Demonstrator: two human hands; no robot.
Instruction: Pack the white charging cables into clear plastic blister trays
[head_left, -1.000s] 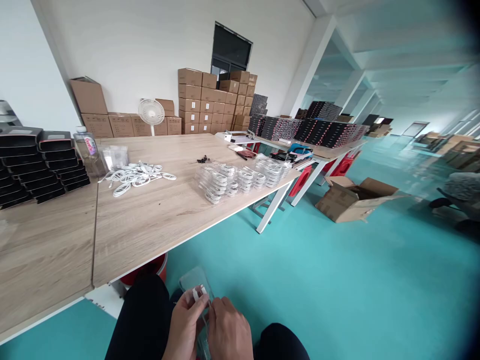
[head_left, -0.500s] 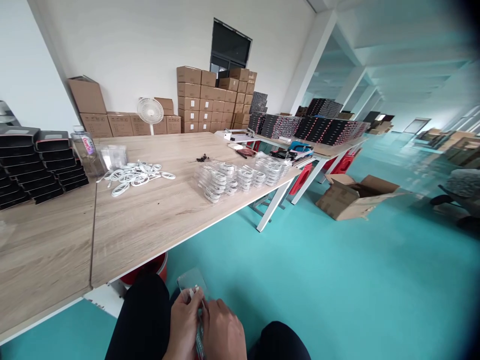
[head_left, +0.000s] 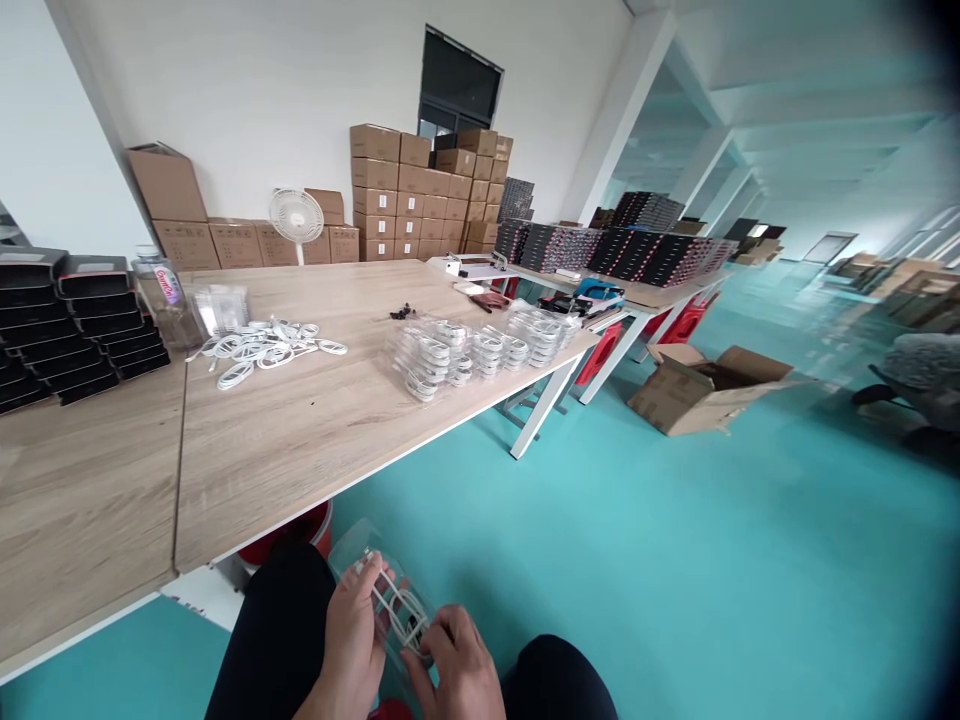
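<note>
My left hand (head_left: 351, 625) is closed round the left side of a clear plastic tray (head_left: 351, 543) above my lap, its thumb on a white cable end. The coiled white cable (head_left: 405, 612) lies in the tray. At the tray's lower right, my right hand (head_left: 459, 665) pinches the cable coil with bent fingers. On the table lie a loose pile of white cables (head_left: 262, 348) and, farther right, stacks of clear trays with coiled cables (head_left: 427, 360).
The wooden table (head_left: 300, 430) runs above my knees. Black boxes (head_left: 67, 325) and a bottle (head_left: 166, 290) stand at the left. A red bucket (head_left: 324, 530) sits under the table edge. An open carton (head_left: 690, 390) is on the floor.
My hands have moved apart; the right one has shifted right and down along the tray. More of the tray and the coiled cable shows. The view has shifted slightly.
</note>
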